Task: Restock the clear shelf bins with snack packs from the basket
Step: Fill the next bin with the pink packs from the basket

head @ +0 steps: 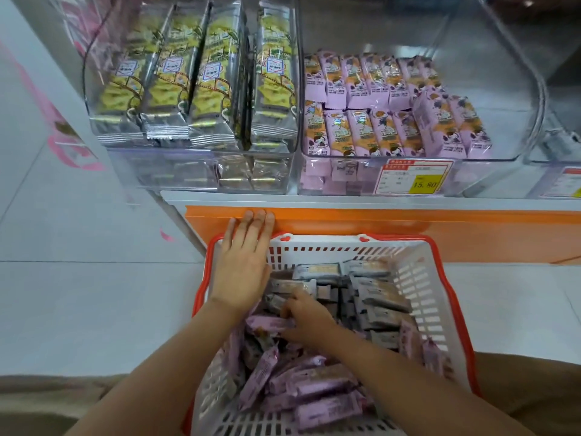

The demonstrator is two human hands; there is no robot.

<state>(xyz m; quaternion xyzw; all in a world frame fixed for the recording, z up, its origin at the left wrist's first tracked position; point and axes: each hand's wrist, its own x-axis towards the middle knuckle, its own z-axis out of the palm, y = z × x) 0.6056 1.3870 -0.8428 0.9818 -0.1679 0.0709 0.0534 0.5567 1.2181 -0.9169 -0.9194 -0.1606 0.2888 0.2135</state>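
Note:
A white basket with an orange-red rim [440,265] sits low in front of me, full of several purple snack packs [317,385]. My left hand [242,262] is flat with straight fingers over the basket's far-left corner, fingertips near the orange shelf edge. My right hand [306,319] reaches into the basket, fingers curled around a purple pack [273,322] in the pile. Above, a clear shelf bin [490,99] holds rows of matching purple packs [390,114] on its left side; its right side is bare.
A second clear bin [201,171] at the left is packed with yellow-green snack bags [195,83]. A price tag reading 15.80 [415,181] hangs on the purple bin's front. An orange shelf ledge [408,221] runs between bins and basket. Pale floor tiles lie to the left.

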